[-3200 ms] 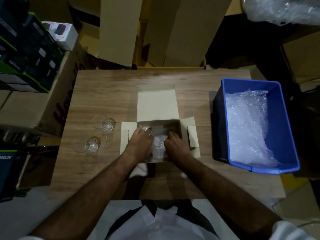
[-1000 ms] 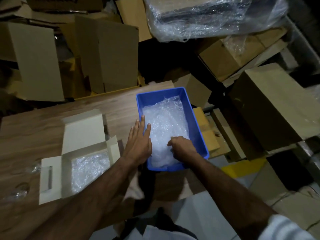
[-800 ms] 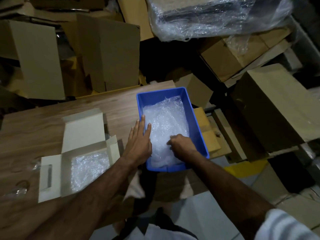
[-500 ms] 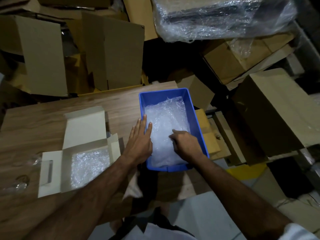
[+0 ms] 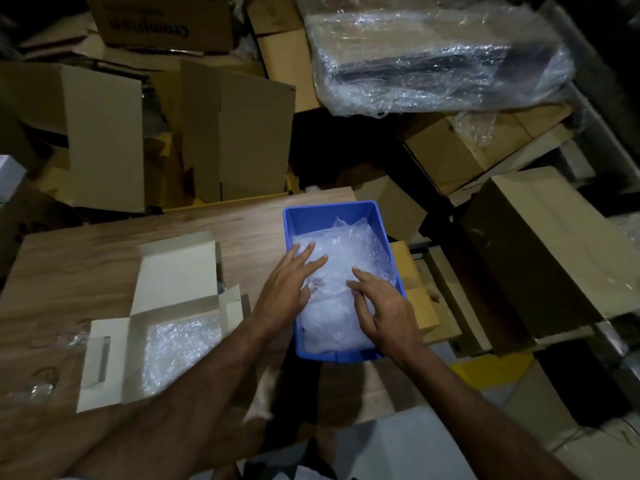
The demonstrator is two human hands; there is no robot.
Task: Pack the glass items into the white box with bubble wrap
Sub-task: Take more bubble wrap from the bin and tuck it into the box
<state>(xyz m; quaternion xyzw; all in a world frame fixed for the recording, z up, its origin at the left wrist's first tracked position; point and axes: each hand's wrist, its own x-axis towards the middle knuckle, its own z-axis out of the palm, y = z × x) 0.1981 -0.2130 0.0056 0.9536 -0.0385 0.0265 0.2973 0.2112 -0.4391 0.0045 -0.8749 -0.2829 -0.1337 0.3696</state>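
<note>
Both my hands are in the blue bin [image 5: 346,211] at the surface's [image 5: 86,258] right end: left hand [image 5: 289,284] lies flat with fingers spread on the loose bubble wrap [image 5: 356,247], right hand [image 5: 384,311] rests on it with fingers slightly curled and apart, gripping nothing I can confirm. White box [image 5: 173,271] sits open well to the left of the bin, lid flap up, its floor lined with a bubble wrap sheet [image 5: 180,344]. Glass items [image 5: 38,386] lie on the surface just left of the box, dim and hard to make out.
</note>
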